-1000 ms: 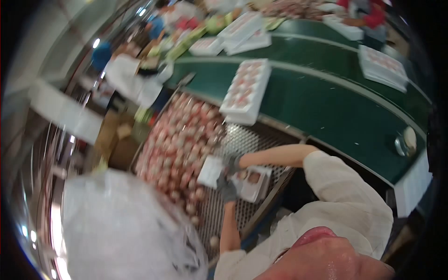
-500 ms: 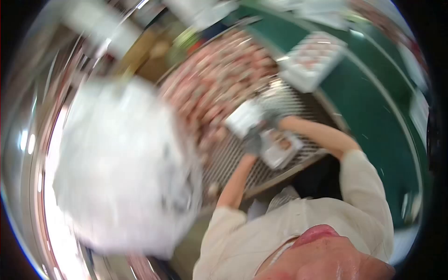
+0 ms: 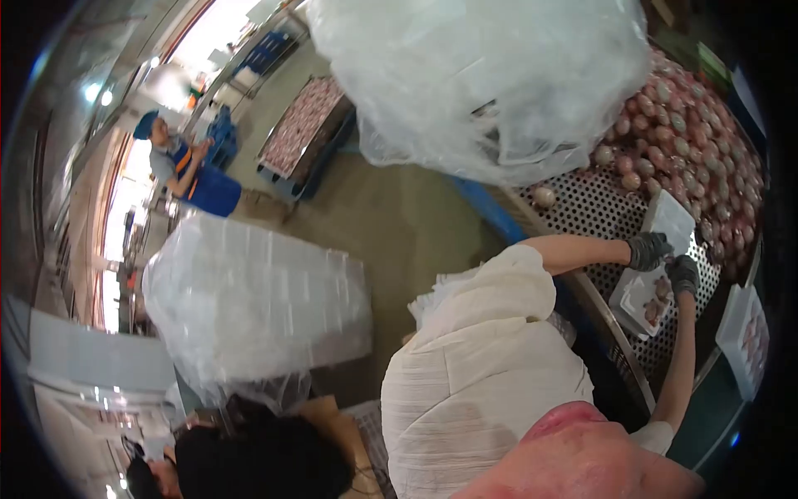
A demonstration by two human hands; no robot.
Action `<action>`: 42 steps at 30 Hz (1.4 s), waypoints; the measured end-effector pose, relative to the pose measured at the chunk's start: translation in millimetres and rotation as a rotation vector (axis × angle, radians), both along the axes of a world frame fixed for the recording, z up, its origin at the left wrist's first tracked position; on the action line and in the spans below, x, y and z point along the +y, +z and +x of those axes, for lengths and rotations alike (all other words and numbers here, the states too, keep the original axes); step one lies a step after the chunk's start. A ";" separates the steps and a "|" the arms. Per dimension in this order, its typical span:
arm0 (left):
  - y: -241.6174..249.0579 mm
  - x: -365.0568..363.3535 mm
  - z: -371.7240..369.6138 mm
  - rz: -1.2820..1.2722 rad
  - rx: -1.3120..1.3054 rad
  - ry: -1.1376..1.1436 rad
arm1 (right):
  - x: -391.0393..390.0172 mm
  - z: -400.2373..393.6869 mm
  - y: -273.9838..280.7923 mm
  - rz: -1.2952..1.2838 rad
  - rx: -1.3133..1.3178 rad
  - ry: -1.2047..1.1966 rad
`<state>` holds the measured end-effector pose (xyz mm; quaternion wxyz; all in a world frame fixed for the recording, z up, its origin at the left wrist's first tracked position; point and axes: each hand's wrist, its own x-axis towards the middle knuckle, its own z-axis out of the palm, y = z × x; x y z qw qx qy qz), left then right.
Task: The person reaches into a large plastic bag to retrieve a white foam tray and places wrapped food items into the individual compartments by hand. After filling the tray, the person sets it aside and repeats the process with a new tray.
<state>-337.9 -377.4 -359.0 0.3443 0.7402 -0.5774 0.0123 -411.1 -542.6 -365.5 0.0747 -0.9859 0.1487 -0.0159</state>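
An open white foam box rests on a perforated metal table, tilted in the view. Several mottled, egg-like round items sit in the box, and its white lid stands raised behind. My left hand, in a dark grey glove, is at the lid side of the box with fingers curled. Close beside it my right hand, gloved alike, is bent over the box's far end. Its fingers are drawn in; what either hand grips is too small to make out. A large heap of reddish egg-like items lies beyond.
Another foam box, filled, stands on the right. Huge plastic-wrapped white bundles hang over the table edge and stand on the floor. A loaded bin and a co-worker in a blue apron are farther off.
The view has swung left and turned, so hands, box and heap now appear at the right. Both hands are still at the open foam box; the picture is sharper.
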 end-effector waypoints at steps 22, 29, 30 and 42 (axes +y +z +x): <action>59.3 186.8 -18.9 0.709 -0.149 0.287 | 12.0 5.4 15.2 0.040 0.152 -0.132; 45.2 181.7 -2.2 0.728 -0.090 0.018 | 25.6 1.2 58.0 0.085 0.334 -0.122; 45.2 183.2 -1.5 0.599 -0.151 -0.026 | 28.3 -4.4 79.3 0.128 0.382 -0.070; 68.8 163.9 -0.6 1.040 0.099 0.035 | 26.2 -10.1 102.3 0.088 0.551 0.086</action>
